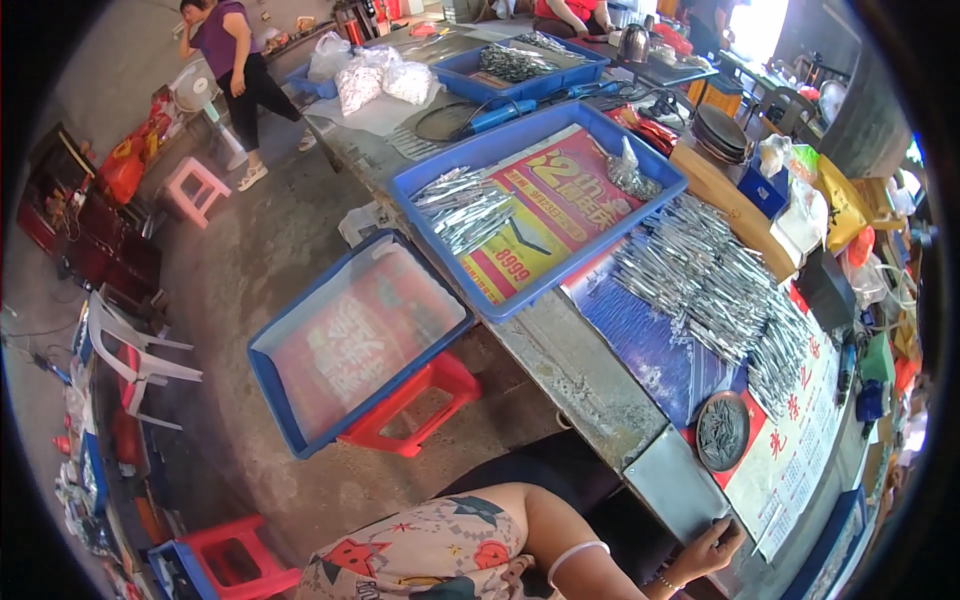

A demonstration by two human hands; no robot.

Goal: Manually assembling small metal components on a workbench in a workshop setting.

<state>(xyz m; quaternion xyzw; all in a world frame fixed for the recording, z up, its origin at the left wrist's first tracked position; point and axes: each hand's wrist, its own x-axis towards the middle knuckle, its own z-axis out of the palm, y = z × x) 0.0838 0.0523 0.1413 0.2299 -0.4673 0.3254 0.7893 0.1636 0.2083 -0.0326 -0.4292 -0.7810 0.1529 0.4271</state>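
Observation:
My left hand, with a beaded bracelet at the wrist, is at the table's near edge at lower right. Its fingers are curled together; a small dark spot shows at the tips, too small to name. Beside it lies a bare grey metal sheet. Just beyond stands a round brown dish of small dark metal pieces. A broad heap of thin silvery metal strips covers printed sheets farther up the table. My left arm wears a white band. My right hand is out of the picture.
A large blue tray holds metal strips and a clear bag. A second blue tray rests on a red stool beside the table. Farther off are another filled tray, white bags, a fan and a walking person.

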